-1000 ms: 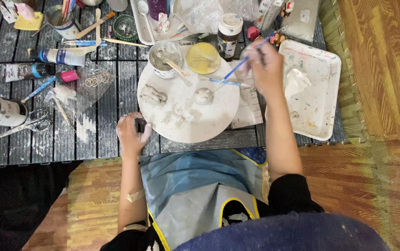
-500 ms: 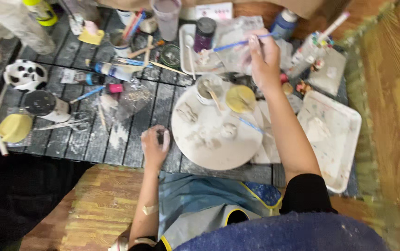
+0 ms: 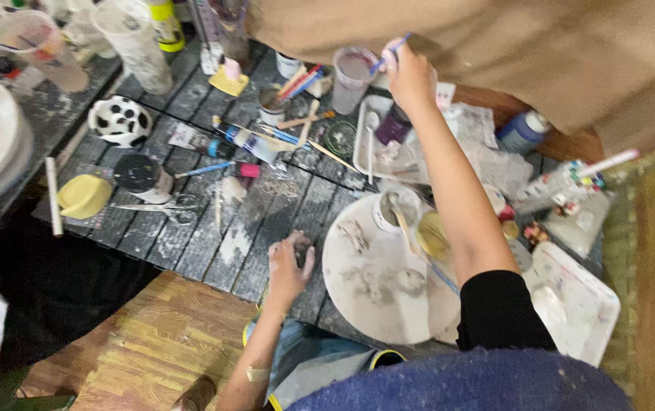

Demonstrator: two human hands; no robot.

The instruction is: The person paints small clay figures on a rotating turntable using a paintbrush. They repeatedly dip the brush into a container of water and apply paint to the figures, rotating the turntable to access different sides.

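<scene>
Paint-smeared dark plank table (image 3: 213, 251) under curled left hand (image 3: 289, 266); right hand (image 3: 409, 76) pinches blue brush (image 3: 390, 53)

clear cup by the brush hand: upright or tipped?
Upright. The clear cup stands on its base, mouth up, beside the right hand holding a brush.

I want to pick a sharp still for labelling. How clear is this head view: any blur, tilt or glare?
Head view: tilted, so the dark plank table runs diagonally; slight motion softness on the right hand holding a blue brush over the plastic cup; the left hand reads clearer; lighting even, no strong glare.
</scene>
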